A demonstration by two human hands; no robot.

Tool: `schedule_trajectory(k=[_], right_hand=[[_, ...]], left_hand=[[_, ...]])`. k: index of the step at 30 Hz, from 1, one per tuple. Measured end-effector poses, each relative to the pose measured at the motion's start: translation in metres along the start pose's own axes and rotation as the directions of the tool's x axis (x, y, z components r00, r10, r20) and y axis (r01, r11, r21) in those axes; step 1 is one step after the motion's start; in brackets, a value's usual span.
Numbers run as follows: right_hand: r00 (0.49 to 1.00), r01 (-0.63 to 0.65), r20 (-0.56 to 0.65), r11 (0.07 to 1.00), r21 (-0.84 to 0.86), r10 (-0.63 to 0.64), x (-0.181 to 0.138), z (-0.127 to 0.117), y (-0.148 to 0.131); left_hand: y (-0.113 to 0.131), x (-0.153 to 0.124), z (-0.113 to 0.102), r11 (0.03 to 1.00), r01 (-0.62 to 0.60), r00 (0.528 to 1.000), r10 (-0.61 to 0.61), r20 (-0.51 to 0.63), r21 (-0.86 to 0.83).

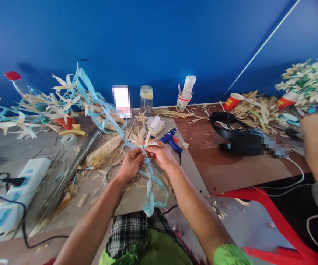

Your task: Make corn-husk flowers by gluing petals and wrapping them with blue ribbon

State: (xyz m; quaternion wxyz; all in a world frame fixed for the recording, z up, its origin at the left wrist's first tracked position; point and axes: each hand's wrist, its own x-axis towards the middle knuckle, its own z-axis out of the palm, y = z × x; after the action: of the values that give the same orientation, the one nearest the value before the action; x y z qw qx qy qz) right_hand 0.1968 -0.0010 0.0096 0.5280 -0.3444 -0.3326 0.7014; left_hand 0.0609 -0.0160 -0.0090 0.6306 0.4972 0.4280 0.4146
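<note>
My left hand (131, 162) and my right hand (161, 154) meet over the table, both pinched closed on a small pale straw flower (147, 141) and the light blue ribbon (151, 186) that runs through it. The ribbon rises up and left toward a bunch of straw flowers (62, 97) and hangs down in a loop toward my lap. A blue glue gun (171, 139) lies just beyond my right hand.
A white power strip (15, 191) with black cable lies at left, with thin wires (65, 176) beside it. A glass jar (146, 97), paper cups (183, 102) and a black headset (237, 136) stand further back. Another person's hand (315, 132) works at right near more straw flowers (309, 79).
</note>
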Motion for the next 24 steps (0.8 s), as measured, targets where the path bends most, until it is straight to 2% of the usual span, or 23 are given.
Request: schedule_trajectory(k=[3, 6, 12, 17, 19, 24], right_hand=[[0.993, -0.004, 0.119, 1.0, -0.015, 0.005, -0.003, -0.004, -0.005], [0.981, 0.038, 0.192, 0.993, -0.107, -0.017, -0.005, -0.007, -0.006], [0.982, 0.113, 0.181, 0.948, -0.298, -0.06, -0.009, -0.002, -0.011], [0.984, 0.124, 0.162, 0.95, -0.286, -0.08, -0.008, 0.001, -0.011], [0.987, 0.088, 0.153, 0.966, -0.242, -0.051, -0.006, 0.001, -0.008], [0.987, -0.16, -0.021, 0.974, -0.163, 0.159, 0.001, -0.004, 0.001]], left_hand=[[-0.001, -0.002, -0.004, 0.997, -0.004, 0.999, 0.007, 0.045, -0.075], [0.0, -0.004, -0.005, 0.998, -0.001, 0.998, 0.005, 0.065, -0.066], [0.005, -0.006, -0.004, 0.999, 0.013, 0.999, -0.015, 0.032, 0.05], [0.012, -0.007, -0.003, 0.981, -0.033, 0.998, 0.022, 0.06, 0.19], [0.015, -0.008, -0.003, 0.959, -0.074, 0.995, 0.054, 0.081, 0.273], [0.016, -0.009, -0.002, 0.81, -0.204, 0.979, 0.164, 0.121, 0.549]])
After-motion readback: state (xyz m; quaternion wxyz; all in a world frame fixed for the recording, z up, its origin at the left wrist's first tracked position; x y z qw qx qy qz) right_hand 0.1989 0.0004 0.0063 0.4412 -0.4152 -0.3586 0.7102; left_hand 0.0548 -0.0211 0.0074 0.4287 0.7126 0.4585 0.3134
